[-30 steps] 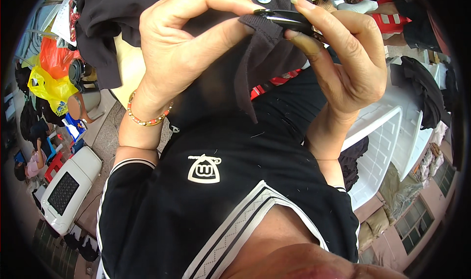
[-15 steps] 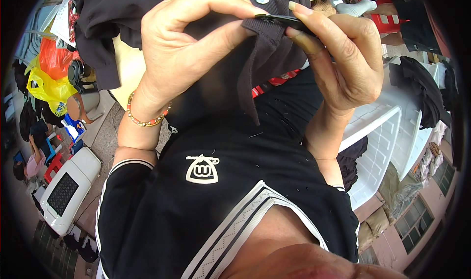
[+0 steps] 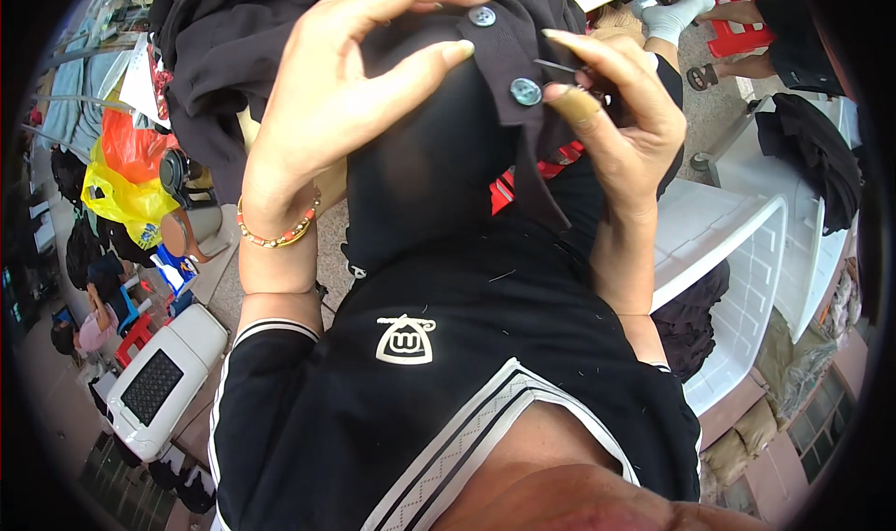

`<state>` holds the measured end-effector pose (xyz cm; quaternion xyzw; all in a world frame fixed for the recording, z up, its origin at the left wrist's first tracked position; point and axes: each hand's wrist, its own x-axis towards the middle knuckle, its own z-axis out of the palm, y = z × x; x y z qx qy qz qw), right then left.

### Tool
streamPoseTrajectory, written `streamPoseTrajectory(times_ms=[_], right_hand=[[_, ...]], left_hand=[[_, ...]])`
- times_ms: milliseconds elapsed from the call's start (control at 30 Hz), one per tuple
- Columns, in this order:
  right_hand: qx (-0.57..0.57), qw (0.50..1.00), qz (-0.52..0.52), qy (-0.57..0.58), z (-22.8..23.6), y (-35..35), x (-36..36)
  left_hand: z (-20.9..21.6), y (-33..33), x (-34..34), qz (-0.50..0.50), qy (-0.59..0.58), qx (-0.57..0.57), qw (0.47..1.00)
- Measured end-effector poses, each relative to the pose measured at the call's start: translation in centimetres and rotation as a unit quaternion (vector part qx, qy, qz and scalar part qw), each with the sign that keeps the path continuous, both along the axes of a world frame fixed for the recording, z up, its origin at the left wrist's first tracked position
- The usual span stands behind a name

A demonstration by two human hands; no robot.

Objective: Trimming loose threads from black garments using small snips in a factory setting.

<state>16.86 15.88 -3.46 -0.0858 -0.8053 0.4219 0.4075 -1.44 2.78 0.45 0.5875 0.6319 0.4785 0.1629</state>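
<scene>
Dark garment (image 3: 502, 53), bluish buttons (image 3: 525, 91), upper centre — my left hand (image 3: 322, 92) parted wide beside them, my right hand (image 3: 635, 111) gripping a thin piece (image 3: 555, 65), probably metal.

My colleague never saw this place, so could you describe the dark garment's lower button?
At the picture's top, find the dark garment. Between the left hand and right hand, its strip shows two buttons. Unlike the upper button, near the left fingertips, the lower button lies beside the right thumb.
</scene>
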Motion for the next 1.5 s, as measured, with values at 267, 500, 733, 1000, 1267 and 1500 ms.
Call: streamPoseTrajectory(times_ms=[267, 500, 733, 1000, 1267, 1500], right_hand=[[-0.058, 0.997, 0.058, -0.010, -1.1, -1.6, -0.5], [-0.067, 0.995, 0.069, 0.005, -1.7, -2.0, -1.7], [-0.152, 0.988, 0.003, 0.007, -0.7, 1.2, 2.5], [-0.405, 0.901, 0.001, 0.152, -3.0, 3.2, 6.7], [-0.405, 0.897, -0.038, 0.174, -3.6, 2.3, 5.7], [-0.355, 0.913, -0.105, 0.170, -3.1, 3.2, 6.3]], left_hand=[[-0.8, 0.4, -0.1, -0.003, -0.046, -0.052, 0.998], [-1.7, 0.5, -1.3, -0.020, -0.056, -0.048, 0.997], [0.9, 4.0, -0.1, -0.095, 0.028, -0.104, 0.990], [2.2, 8.6, -2.7, -0.191, 0.089, -0.268, 0.940], [0.0, 11.8, -6.3, -0.224, 0.214, -0.244, 0.919], [14.3, 19.3, -13.3, 0.066, 0.048, 0.079, 0.994]])
